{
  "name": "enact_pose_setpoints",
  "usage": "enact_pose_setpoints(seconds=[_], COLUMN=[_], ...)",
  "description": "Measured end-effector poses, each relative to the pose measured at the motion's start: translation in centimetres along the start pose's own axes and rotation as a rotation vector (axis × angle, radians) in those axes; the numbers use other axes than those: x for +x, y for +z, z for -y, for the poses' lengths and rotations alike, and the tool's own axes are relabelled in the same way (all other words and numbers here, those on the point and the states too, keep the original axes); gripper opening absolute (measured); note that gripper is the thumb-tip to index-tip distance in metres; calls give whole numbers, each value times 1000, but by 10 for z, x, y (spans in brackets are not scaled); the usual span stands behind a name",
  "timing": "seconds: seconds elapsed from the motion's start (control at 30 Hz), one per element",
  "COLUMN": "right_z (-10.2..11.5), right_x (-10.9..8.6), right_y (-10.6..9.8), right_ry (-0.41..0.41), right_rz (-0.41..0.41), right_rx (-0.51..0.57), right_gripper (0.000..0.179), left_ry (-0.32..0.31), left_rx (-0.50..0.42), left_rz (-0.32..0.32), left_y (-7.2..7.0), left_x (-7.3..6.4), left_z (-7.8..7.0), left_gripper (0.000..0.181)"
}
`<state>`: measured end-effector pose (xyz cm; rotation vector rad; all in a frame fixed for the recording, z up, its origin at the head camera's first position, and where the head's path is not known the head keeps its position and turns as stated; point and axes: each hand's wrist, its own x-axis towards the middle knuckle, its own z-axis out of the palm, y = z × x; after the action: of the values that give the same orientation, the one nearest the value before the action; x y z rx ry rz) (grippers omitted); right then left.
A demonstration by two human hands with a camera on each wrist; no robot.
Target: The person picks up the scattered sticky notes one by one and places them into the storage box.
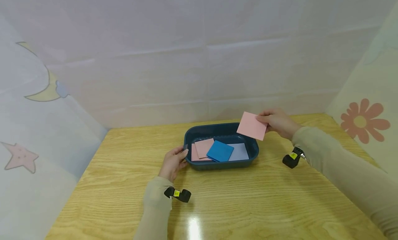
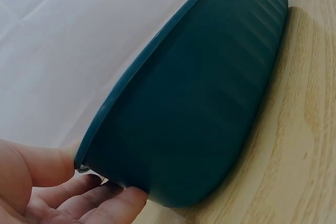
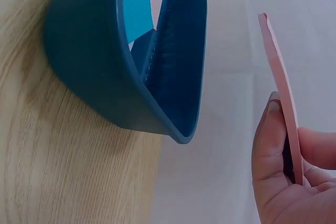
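Observation:
A dark teal plastic bin [image 1: 222, 165] stands on the table. My left hand [image 1: 173, 163] grips its left end, thumb at the rim and fingers against the outer wall, as the left wrist view shows. Above the bin's right end, my right hand [image 1: 280, 123] pinches a thin pink paper square [image 1: 251, 125] between thumb and fingers. Seen edge-on in the right wrist view, that pink square is clear of the bin. Inside the bin lie overlapping pink squares [image 1: 204, 147], a blue square [image 1: 220, 151] on top and a pale lilac square [image 1: 238, 152] to the right.
The wood-grain table [image 1: 130, 171] extends around the bin. Pale fabric walls [image 1: 149, 77] rise behind it and at both sides, printed with a moon, a star and a flower [image 1: 362, 122]. Black camera mounts [image 1: 178, 194] sit on both sleeved wrists.

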<state>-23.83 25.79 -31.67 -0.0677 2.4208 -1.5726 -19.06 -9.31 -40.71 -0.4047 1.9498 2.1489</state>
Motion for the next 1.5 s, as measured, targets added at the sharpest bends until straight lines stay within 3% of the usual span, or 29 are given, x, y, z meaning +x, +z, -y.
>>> enact_pose_setpoints(seconds=[0.8, 1.5], right_z=[-1, -1], right_x=[6, 6], right_y=[13, 26], right_ry=[26, 41], right_rz=[63, 194], right_rx=[-24, -81], right_gripper=[40, 35], left_ry=[11, -1], left_rx=[-1, -7], left_rz=[3, 1], left_y=[2, 4], left_x=[1, -2], left_z=[0, 0], left_gripper=[38, 39])
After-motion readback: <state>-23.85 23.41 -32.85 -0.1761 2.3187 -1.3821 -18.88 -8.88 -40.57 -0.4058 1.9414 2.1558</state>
